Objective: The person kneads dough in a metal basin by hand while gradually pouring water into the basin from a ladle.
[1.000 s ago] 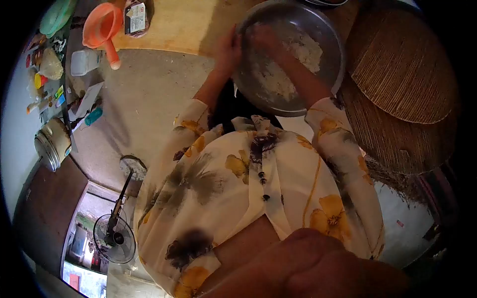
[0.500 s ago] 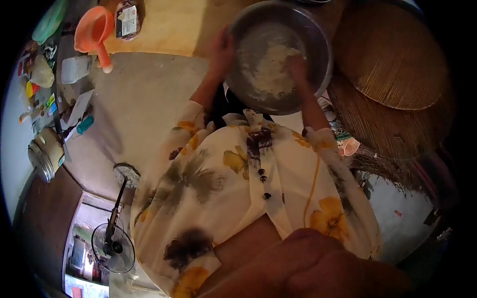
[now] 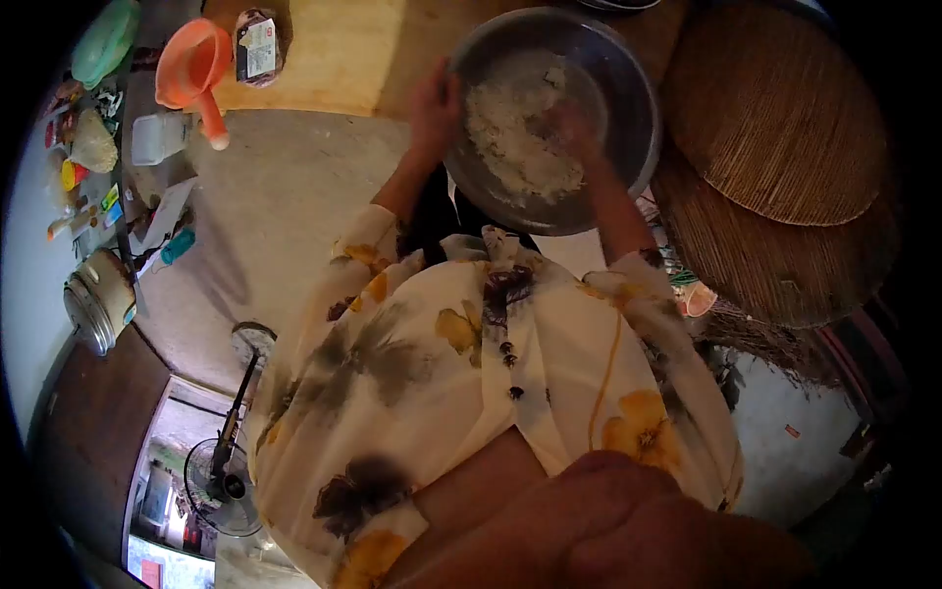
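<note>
A wide grey metal basin [image 3: 628, 162] stands in front of me, with a pale, crumbly flour-like mix [image 3: 520, 157] spread over its bottom. My left hand [image 3: 435, 110] grips the basin's left rim, fingers closed over the edge. Inside the basin, my right hand [image 3: 571, 135] is down in the mix, toward its right side. Motion blurs its fingers, so I cannot tell how they are bent.
Two round woven trays [image 3: 785, 118] overlap at the right. A yellowish tabletop [image 3: 343, 59] carries an orange dipper [image 3: 191, 69] and a labelled packet [image 3: 259, 49]. A fan [image 3: 226, 486] stands at lower left, and a shelf of small items lines the left wall.
My right hand has shifted slightly left and down in the basin, and the mix now lies more to the left and looks clumpier. My left hand stays on the rim.
</note>
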{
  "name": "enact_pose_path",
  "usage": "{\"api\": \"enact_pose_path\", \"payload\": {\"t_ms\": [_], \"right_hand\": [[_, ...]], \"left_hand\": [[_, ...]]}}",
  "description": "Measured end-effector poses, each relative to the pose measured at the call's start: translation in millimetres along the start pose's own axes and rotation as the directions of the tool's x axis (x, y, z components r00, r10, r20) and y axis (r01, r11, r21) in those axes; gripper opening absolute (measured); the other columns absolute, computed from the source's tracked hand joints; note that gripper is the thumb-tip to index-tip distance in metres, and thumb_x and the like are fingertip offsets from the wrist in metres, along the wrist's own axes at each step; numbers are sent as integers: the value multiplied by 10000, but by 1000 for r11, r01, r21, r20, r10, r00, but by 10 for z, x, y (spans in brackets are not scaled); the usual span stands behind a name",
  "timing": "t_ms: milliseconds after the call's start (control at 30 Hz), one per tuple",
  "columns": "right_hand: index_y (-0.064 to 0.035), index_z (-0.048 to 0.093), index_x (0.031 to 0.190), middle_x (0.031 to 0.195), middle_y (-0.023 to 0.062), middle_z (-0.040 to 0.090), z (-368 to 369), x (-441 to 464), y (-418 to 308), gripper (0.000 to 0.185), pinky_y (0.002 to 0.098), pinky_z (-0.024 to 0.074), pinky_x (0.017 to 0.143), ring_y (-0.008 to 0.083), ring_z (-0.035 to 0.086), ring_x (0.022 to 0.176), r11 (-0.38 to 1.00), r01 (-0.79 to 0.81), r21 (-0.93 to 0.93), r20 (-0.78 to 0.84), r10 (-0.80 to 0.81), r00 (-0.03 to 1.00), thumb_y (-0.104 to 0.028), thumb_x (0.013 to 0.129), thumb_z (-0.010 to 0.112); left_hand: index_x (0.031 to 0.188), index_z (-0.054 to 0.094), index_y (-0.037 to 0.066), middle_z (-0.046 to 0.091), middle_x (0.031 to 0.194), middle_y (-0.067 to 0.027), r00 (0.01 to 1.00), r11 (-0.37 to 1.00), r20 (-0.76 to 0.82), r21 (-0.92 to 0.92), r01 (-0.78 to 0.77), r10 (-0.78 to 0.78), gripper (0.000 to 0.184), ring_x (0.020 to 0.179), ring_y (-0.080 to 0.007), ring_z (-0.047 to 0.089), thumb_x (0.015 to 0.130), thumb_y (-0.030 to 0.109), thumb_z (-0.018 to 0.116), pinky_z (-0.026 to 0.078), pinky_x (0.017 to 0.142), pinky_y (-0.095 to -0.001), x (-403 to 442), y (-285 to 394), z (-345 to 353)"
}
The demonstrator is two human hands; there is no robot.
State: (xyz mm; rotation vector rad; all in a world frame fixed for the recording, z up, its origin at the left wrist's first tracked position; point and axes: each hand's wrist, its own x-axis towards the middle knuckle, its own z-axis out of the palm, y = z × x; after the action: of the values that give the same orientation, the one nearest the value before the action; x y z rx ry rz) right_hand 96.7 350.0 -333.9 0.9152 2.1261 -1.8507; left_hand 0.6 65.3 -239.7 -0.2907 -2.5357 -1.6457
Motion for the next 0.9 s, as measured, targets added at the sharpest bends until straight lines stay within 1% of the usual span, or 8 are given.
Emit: {"api": "enact_pose_path", "payload": {"t_ms": [167, 267, 367, 400, 467, 500, 700, 900], "right_hand": [[-15, 688, 872, 1014, 169, 642, 210, -3, -615, 240, 419, 473, 845, 287, 611, 1000, 603, 260, -754, 88, -299, 950, -238, 809, 627], [-12, 676, 922, 1053, 195, 624, 389, -258, -437, 254, 428, 473, 837, 309, 603, 1016, 783, 166, -600, 96, -136, 986, -240, 834, 605], [-18, 662, 990, 1069, 202, 622, 38, 152, -377, 290, 436, 478, 840, 337, 603, 1005, 401, 486, -777, 315, -421, 851, -255, 841, 585], [-19, 650, 1025, 1060, 208, 629, 45, 357, -523, 321, 439, 478, 849, 353, 604, 992, 915, 215, -340, 82, -200, 976, -273, 841, 583], [-28, 632, 1084, 1020, 214, 645, 277, 452, -515, 386, 449, 479, 859, 371, 612, 954, 987, 69, -148, -3, -70, 998, -317, 830, 596], [-38, 625, 1108, 990, 212, 654, 579, 469, -432, 420, 456, 481, 859, 373, 619, 927, 788, 277, -550, 65, -290, 955, -343, 820, 611], [-60, 690, 1004, 925, 212, 665, 891, -636, -797, 406, 471, 494, 821, 367, 647, 878, 604, 384, -698, 431, -74, 899, -399, 784, 647], [-59, 648, 1110, 1103, 175, 637, -375, -77, -935, 457, 448, 488, 860, 350, 622, 994, 40, 468, -883, 455, -181, 872, -353, 761, 672]], "left_hand": [[1207, 592, 19, 635, 805, -182, 997, 997, 24, -32, 67, -66, 345, 705, -316, 621, 896, 170, 601, 493, 652, -414, -46, 122, -61], [1207, 592, 25, 630, 788, -175, 999, 999, 6, -8, 46, -46, 351, 692, -316, 616, 887, 167, 612, 491, 642, -412, -22, 67, 10], [1219, 590, 34, 635, 800, -173, 1000, 1000, -16, -20, -7, 7, 363, 703, -323, 617, 884, 172, 620, 491, 648, -415, -33, -49, 22], [1227, 589, 39, 638, 813, -176, 1000, 999, 3, -47, 13, -13, 369, 716, -329, 619, 885, 176, 623, 491, 657, -419, -64, -58, 31], [1233, 587, 42, 635, 819, -177, 1000, 1000, -1, -10, 19, -19, 371, 722, -333, 615, 890, 180, 620, 488, 661, -422, -90, -23, 29], [1240, 584, 44, 633, 825, -179, 1000, 1000, -15, 23, 7, -6, 373, 728, -336, 611, 895, 184, 617, 485, 664, -424, -73, -4, 24], [1264, 569, 48, 652, 903, -204, 983, 985, 72, 33, 167, -169, 389, 792, -341, 632, 915, 217, 594, 489, 719, -457, -65, 67, -8], [1243, 574, 21, 669, 943, -214, 999, 997, 14, 61, 51, -52, 365, 818, -335, 662, 922, 195, 582, 518, 722, -418, -78, 79, 27]]}}
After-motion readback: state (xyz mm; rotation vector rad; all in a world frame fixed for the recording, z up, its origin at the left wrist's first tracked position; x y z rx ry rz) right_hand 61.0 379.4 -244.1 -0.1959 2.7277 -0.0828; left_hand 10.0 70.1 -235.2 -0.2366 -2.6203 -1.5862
